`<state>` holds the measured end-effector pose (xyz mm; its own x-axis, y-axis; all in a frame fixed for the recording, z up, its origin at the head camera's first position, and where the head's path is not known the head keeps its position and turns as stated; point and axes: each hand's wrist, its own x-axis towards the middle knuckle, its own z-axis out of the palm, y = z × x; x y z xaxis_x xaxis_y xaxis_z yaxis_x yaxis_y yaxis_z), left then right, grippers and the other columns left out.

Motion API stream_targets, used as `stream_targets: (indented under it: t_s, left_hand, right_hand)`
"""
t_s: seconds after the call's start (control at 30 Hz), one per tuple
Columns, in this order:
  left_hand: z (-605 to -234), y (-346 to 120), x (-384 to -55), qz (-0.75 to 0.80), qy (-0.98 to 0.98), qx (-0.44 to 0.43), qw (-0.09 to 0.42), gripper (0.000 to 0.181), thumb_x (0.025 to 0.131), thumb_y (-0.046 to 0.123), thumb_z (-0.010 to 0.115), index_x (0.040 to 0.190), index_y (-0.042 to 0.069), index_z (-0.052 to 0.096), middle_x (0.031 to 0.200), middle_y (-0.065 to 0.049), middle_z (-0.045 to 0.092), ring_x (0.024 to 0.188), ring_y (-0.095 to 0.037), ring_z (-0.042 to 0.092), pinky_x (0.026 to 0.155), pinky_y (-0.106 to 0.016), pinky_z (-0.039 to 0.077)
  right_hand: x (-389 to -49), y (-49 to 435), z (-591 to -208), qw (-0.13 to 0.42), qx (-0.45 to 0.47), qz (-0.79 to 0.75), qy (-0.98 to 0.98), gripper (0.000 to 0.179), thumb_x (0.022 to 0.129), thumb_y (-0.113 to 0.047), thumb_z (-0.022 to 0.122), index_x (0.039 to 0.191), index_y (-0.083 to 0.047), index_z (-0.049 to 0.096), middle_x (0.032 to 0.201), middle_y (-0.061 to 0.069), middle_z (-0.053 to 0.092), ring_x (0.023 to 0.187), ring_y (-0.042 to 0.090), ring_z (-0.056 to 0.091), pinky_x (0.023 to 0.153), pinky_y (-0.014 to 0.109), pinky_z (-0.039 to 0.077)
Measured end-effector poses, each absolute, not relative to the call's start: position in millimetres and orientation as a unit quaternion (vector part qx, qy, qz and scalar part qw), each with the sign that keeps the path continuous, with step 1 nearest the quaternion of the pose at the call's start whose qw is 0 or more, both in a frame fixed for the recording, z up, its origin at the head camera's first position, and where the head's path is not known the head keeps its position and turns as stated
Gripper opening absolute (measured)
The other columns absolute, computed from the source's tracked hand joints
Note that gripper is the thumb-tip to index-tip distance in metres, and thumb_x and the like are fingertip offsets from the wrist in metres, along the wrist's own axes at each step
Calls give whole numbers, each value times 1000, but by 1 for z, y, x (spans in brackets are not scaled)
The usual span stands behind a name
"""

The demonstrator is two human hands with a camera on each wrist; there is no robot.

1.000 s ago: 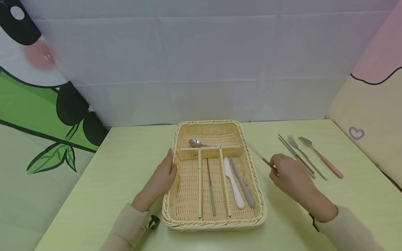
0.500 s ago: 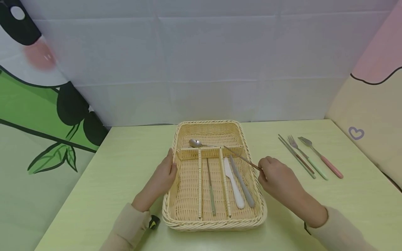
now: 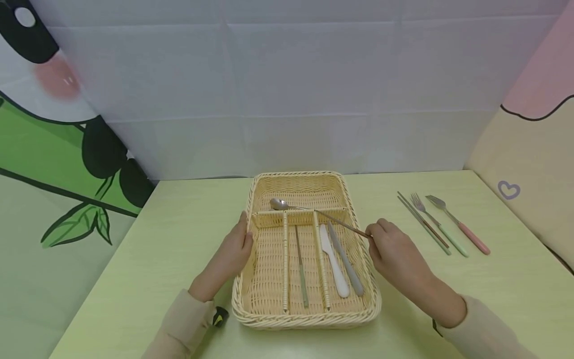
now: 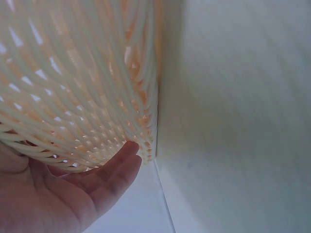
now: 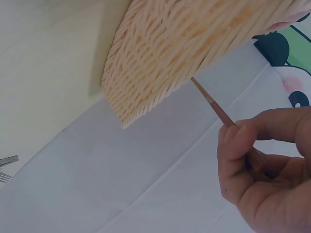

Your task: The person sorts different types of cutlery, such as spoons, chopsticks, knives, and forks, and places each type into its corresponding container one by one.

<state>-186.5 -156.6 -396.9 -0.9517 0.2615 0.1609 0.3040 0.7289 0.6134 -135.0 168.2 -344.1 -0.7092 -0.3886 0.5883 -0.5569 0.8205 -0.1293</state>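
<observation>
Brown stick (image 3: 343, 224), handle (image 5: 223, 114) pinched in my right grip (image 3: 401, 257): probably light, stiff, slick-tipped, so hold there. Left grip (image 3: 227, 258) holds basket (image 3: 305, 323) near worktop (image 3: 193, 214)'s far edge.

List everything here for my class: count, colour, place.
Table: 1, pale green, below
Basket: 1, cream, tabletop
Spoon: 1, silver, far compartment
Thin utensil: 1, green-handled, middle compartment
Knives: 2, white, grey, right compartment
Held utensil: 1, brown-handled, right hand
Sticks: 2, brown and green ends, basket's right
Fork: 1, green-handled, beside sticks
Outermost utensil: 1, pink-handled, beside fork
Backdrop: 1, grey, coloured prints, around table
Wrist gear: 2, dark, each side
Left hand: 1, beige-sleeved, basket's left
Right hand: 1, beige-sleeved, basket's right
</observation>
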Motion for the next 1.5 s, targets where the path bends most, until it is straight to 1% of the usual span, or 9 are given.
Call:
stream_targets:
  t_s: [0.2, 0.37, 0.5, 0.73, 0.87, 1.1, 1.2, 1.3, 1.5]
  left_hand:
    - [-396, -157, -186, -335, -929, -152, 30, 58, 97, 9, 32, 142, -12, 1, 145, -33, 18, 133, -43, 22, 106, -53, 26]
    - [-396, -156, -186, -337, -928, -153, 32, 58, 97, 9, 32, 141, -13, 1, 145, -33, 18, 134, -43, 22, 106, -53, 25]
    - [-396, -156, -186, -339, -927, -153, 32, 58, 97, 8, 32, 141, -13, 1, 145, -33, 18, 134, -43, 22, 106, -53, 26]
    - [-395, -157, -185, -338, -928, -153, 23, 58, 98, 9, 31, 141, -12, 0, 146, -32, 16, 135, -41, 20, 106, -53, 25]
    - [-394, -157, -185, -340, -928, -151, 15, 57, 98, 9, 30, 141, -13, 0, 145, -34, 15, 135, -43, 18, 106, -54, 24]
    - [-393, -156, -185, -334, -930, -151, 13, 56, 98, 8, 30, 141, -13, 0, 144, -35, 16, 134, -44, 19, 105, -55, 25]
    - [-393, -156, -185, -335, -930, -151, 14, 57, 98, 8, 30, 141, -13, 0, 145, -35, 16, 134, -43, 19, 106, -55, 25]
    - [-394, -156, -185, -336, -929, -152, 17, 57, 98, 8, 31, 141, -13, 1, 145, -34, 15, 134, -43, 18, 106, -55, 24]
    - [-396, -157, -186, -337, -929, -153, 21, 57, 98, 8, 31, 141, -13, 1, 145, -34, 15, 135, -43, 18, 106, -55, 25]
  right_hand:
    - [-134, 162, -341, 307, 264, 169, -898, 14, 70, 15, 62, 80, 5, 61, 72, 6, 52, 62, 12, 49, 50, 22, 46]
    - [-132, 158, -338, 323, 270, 184, -888, 15, 72, 16, 62, 81, 4, 61, 73, 6, 51, 62, 9, 47, 49, 20, 44]
    - [-130, 156, -337, 323, 278, 192, -884, 15, 72, 16, 63, 81, 4, 62, 73, 5, 52, 62, 8, 46, 49, 18, 42]
    - [-129, 147, -340, 313, 310, 193, -877, 16, 71, 15, 64, 81, 3, 62, 75, 4, 54, 63, 8, 50, 51, 15, 45]
    - [-129, 140, -342, 306, 331, 188, -873, 16, 71, 13, 66, 82, 3, 61, 75, 4, 53, 62, 7, 48, 51, 13, 43]
    - [-132, 129, -345, 291, 350, 181, -872, 9, 78, 8, 64, 83, 2, 60, 76, 4, 53, 63, 6, 49, 53, 10, 43]
    - [-134, 124, -347, 294, 353, 170, -872, 9, 78, 8, 64, 85, 4, 60, 78, 5, 53, 66, 7, 51, 55, 11, 45]
    - [-137, 121, -349, 299, 360, 152, -871, 13, 75, 8, 66, 86, 5, 60, 79, 5, 52, 68, 9, 52, 56, 12, 47]
    - [-142, 116, -353, 319, 381, 129, -858, 16, 73, 7, 69, 84, 3, 58, 80, 6, 52, 70, 10, 51, 59, 14, 48]
